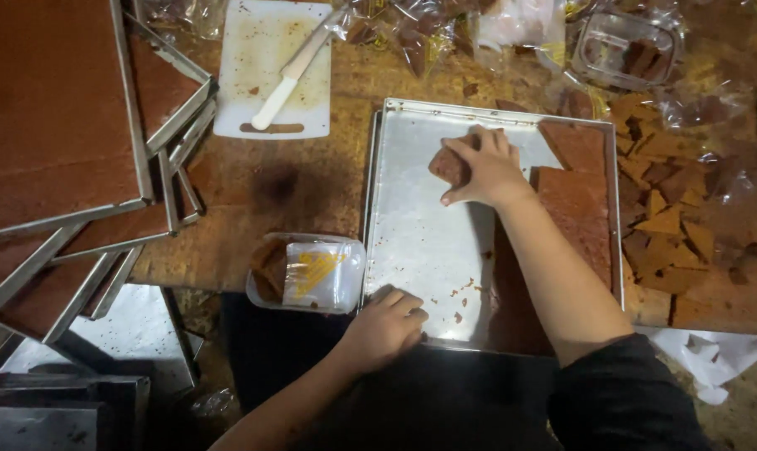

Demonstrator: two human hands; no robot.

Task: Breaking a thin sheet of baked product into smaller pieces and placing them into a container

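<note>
Wooden table [312, 192], right hand [483, 167] gripping brown cake slab [447, 164]

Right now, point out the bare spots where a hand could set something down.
Free: the silver metal tray floor between the left hand and right hand; the brown wooden table below the white cutting board. Crowded: cake slabs along the tray's right; brown offcuts beyond.

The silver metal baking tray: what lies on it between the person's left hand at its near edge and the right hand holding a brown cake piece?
In the head view, only bare tray floor with few brown crumbs.
</note>
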